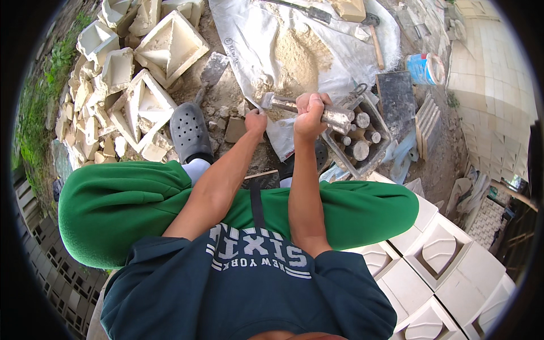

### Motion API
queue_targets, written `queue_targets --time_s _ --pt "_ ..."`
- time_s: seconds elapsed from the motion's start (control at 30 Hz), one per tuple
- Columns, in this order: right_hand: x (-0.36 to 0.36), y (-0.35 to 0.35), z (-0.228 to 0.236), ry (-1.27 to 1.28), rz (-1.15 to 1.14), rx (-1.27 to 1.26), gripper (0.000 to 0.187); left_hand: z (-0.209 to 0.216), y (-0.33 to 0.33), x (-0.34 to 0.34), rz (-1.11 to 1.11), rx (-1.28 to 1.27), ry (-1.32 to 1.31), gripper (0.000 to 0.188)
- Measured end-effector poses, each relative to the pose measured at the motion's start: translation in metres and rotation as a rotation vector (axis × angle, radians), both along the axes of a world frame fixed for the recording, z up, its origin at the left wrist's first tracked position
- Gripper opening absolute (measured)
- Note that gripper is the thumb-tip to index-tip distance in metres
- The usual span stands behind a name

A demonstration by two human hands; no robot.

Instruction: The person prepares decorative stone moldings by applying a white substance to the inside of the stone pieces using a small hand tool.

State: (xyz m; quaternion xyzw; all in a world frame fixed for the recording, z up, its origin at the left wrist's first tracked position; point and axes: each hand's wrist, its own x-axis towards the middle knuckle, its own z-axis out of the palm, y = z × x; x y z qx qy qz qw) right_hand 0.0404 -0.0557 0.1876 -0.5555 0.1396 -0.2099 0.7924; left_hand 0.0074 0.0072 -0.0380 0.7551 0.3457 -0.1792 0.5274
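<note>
Just above frame centre, the tool [286, 104] is stretched from above the left hand [255, 123] through the right hand [309, 116], by which it is tightly gripped. The left is curled beside the sheet [241, 48]; its grasp cannot be told.

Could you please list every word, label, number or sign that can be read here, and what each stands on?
I'll describe the lettering rather than quote it.
Dark T-shirt: large white lettering, clear.
White sheet: small dark print by its left edge, unclear.
Blue-and-white bucket: print too small to read.
</note>
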Motion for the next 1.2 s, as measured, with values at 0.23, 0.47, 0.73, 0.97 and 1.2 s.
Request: queue_targets --time_s 0.23,0.47,0.73,0.97,1.2 --pt "-0.001 -0.016 0.014 -0.123 0.073 0.028 0.024 -0.002 0.007 0.001 0.093 -0.08 0.08 0.026" --pt "-0.002 -0.017 0.021 -0.124 0.065 0.037 0.021 -0.002 0.006 0.002 0.028 -0.006 0.006 0.033" --pt "-0.005 -0.02 0.035 -0.185 0.102 -0.021 0.027 0.007 0.002 0.006 0.023 -0.023 0.012 0.031" --pt "-0.009 -0.009 -0.007 -0.097 0.133 -0.013 0.021 -0.018 0.002 0.0 0.066 -0.099 0.022 0.033" --pt "-0.002 -0.016 0.014 -0.077 0.064 0.03 0.026 -0.036 0.019 -0.01 0.064 -0.235 -0.006 0.038"
